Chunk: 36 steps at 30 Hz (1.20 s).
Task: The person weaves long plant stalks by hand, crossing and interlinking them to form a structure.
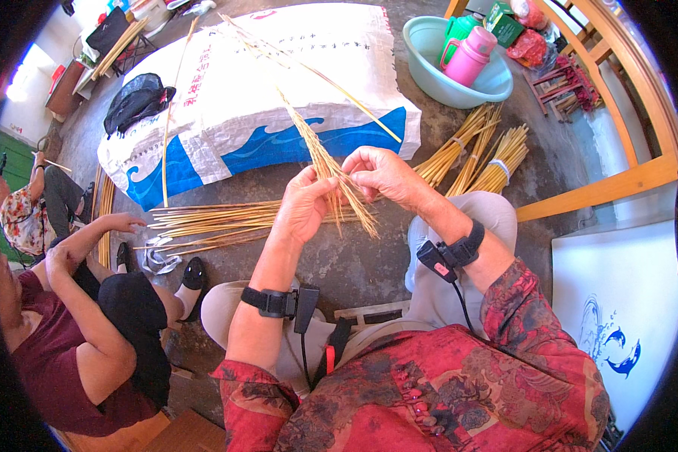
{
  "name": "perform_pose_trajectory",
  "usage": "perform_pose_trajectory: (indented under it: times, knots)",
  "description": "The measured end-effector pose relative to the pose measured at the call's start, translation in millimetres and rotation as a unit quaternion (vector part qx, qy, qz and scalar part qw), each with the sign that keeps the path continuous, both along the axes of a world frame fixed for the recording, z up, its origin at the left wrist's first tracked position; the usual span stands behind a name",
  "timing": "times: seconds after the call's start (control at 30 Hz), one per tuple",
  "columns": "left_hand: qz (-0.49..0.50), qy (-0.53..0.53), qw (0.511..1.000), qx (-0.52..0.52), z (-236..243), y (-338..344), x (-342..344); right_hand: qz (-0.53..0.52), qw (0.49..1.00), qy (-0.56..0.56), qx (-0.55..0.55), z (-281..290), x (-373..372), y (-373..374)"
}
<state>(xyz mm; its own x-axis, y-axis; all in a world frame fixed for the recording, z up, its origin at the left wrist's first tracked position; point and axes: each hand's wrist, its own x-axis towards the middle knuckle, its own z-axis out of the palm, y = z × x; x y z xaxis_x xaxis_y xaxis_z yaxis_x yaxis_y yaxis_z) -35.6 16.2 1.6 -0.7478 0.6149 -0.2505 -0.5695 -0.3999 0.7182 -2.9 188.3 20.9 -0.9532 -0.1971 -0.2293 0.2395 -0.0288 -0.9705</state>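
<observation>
In front of my lap, a bundle of thin golden straw [314,145] runs down from the covered surface into my hands, its loose ends splaying below my fingers. My left hand [306,203] is closed round it, thumb on top. On the other side, my right hand [388,177] is closed, with thumb and fingertips pinched at the bundle's edge; the exact strand between them is too small to make out. Long straws reach from the bundle across a white sack sheet [279,83] with a blue wave border. Beneath my hands, a spread of long stalks [218,218] lies on the floor.
Tied stalk bundles [505,160] lie at the right, near a pale blue basin [422,66] holding a pink flask [471,59]. A wooden frame [603,188] borders the right side. Someone in maroon [75,339] sits close on my left; another person [30,211] sits farther off.
</observation>
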Motion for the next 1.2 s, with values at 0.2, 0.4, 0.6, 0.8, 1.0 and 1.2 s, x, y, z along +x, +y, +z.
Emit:
perform_pose_trajectory:
  times: [0.2, 0.4, 0.6, 0.8, 1.0, 1.2]
  knots:
    - [-0.005, 0.012, 0.999, -0.036, -4.0, 1.1, 0.1, 0.006, 1.0, 0.018, 0.02, -0.5, -0.2, 0.2]
    - [0.003, 0.028, 0.999, -0.044, -2.1, 3.2, 2.6, -0.029, 0.999, 0.038, 0.024, -0.7, 1.7, -3.9]
    - [-0.004, 0.052, 0.996, -0.079, -3.1, 3.8, 2.8, -0.027, 0.999, 0.015, 0.025, 2.1, 2.0, -6.6]
    - [-0.013, 0.062, 0.991, -0.117, -2.5, 5.7, 2.9, -0.019, 0.999, 0.03, 0.034, -5.5, 1.0, -5.0]
    - [-0.006, 0.014, 0.997, -0.071, 4.7, 4.7, 3.9, -0.02, 0.998, -0.031, -0.041, 3.1, -0.2, 0.0]
    - [-0.013, 0.008, 0.998, -0.063, 1.0, 2.1, 2.9, -0.015, 0.998, -0.04, -0.042, -0.2, -1.3, 1.8]
